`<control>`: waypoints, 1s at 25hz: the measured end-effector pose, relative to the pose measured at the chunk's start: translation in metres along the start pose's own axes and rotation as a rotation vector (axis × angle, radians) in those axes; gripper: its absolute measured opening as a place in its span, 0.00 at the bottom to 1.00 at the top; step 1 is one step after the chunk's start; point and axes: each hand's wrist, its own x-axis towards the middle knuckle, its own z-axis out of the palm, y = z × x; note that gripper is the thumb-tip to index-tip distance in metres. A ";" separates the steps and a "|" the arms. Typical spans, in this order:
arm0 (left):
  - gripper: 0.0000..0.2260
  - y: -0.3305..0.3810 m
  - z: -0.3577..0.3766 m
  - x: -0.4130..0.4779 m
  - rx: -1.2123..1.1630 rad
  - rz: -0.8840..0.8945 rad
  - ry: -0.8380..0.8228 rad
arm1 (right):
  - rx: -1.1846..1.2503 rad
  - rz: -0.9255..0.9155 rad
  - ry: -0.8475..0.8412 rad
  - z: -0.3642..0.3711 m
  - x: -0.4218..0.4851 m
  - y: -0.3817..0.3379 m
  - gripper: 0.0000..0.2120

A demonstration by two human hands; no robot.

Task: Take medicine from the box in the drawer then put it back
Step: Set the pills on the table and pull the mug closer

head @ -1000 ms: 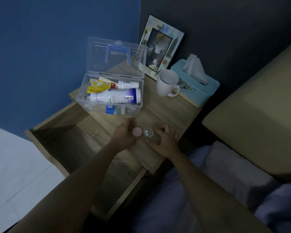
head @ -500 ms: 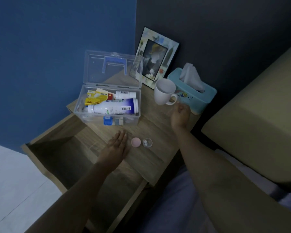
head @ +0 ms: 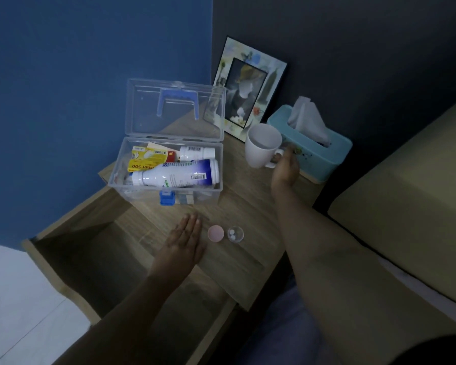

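A clear plastic medicine box [head: 132,164] stands open on the wooden nightstand [head: 248,206], its lid upright. Inside lie a big white bottle [head: 174,175], a small white bottle [head: 198,152] and a yellow packet [head: 148,160]. In front of the box a small clear pill container [head: 235,233] holds two white pills, its pink lid [head: 216,233] lying just to its left. My left hand [head: 183,239] rests flat on the wood left of the lid, fingers together. My right hand [head: 286,167] grips the handle of a white mug [head: 261,146], which tilts slightly.
The drawer [head: 95,254] below the nightstand top stands pulled out at front left. A picture frame [head: 248,85] leans on the dark wall, with a teal tissue box [head: 313,151] beside it. A beige bed edge [head: 406,206] lies to the right.
Both hands left the pill container and its lid on the wood. My right hand moved up to the mug and took its handle; my left hand settled flat beside the lid.
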 end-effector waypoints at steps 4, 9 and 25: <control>0.35 0.002 -0.006 0.000 -0.028 -0.044 0.029 | 0.061 0.001 -0.045 0.009 0.003 -0.005 0.18; 0.33 0.004 -0.006 -0.004 -0.047 -0.066 0.032 | 0.183 0.037 -0.003 0.007 -0.012 -0.015 0.13; 0.39 -0.006 0.012 0.003 0.019 -0.027 -0.056 | 0.214 -0.012 0.044 -0.058 -0.109 0.036 0.11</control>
